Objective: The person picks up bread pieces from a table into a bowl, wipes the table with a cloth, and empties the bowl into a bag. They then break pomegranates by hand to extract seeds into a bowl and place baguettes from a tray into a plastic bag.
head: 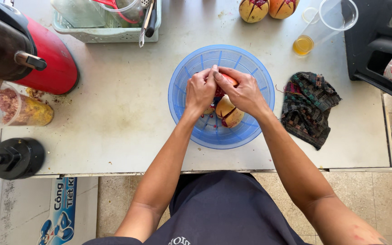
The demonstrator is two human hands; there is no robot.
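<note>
While both hands, left hand (200, 89) and right hand (243, 93), clamp the pomegranate (229, 113) over the blue strainer (255, 72): rind stiff, seeds fragile and slippery — hold by rind.

Far left on the white table (114, 104): a red juicer (46, 59) with a dark top, a clear cup of fruit pulp (14, 109) just beside it, a black round base (17, 158) at the table edge. Along the back: a pale green basket (107, 31) of utensils, two scored pomegranates (268, 9), a tipped clear plastic cup (325, 25) holding amber liquid. At right: a crumpled dark checked cloth (309, 106).
</note>
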